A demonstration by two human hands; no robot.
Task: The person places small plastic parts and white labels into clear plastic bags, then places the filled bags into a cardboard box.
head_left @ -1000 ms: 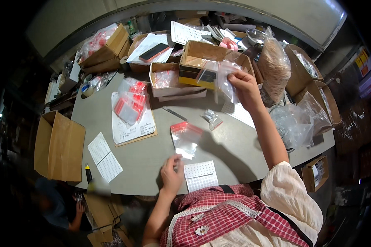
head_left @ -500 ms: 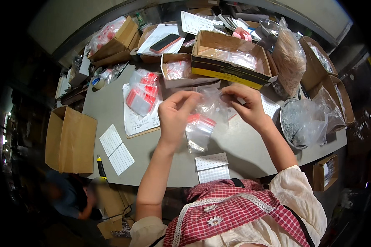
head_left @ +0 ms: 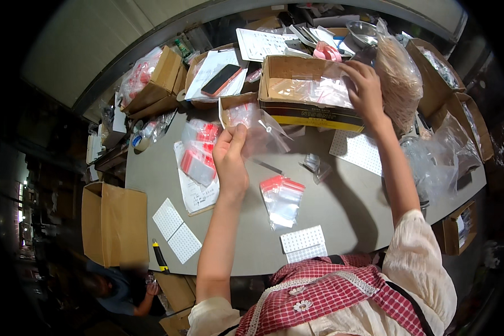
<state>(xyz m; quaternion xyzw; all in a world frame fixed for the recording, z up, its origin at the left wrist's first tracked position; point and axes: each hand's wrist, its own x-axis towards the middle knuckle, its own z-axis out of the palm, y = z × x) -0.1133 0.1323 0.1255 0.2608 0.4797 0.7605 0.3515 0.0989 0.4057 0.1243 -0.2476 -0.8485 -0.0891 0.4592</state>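
Note:
Left of centre, my left hand is closed, thumb against fingers, on a clear plastic bag that spreads out to the right with a small white round mark on it. My right hand reaches to the right end of a black and yellow cardboard box holding clear bags. Its fingers are curled at the bags; what they grip is hard to make out. Below, several red-topped zip bags lie fanned on the table. Beside them is a small clear packet with greyish contents.
More red-topped bags lie on a paper sheet. Sticker sheets, a yellow-black cutter, a phone and an open carton surround the work area. A co-worker is at lower left.
My right hand has left the clear bag and moved up to the box. The left hand still holds its bag. A small packet now shows on the table; the view has shifted slightly.

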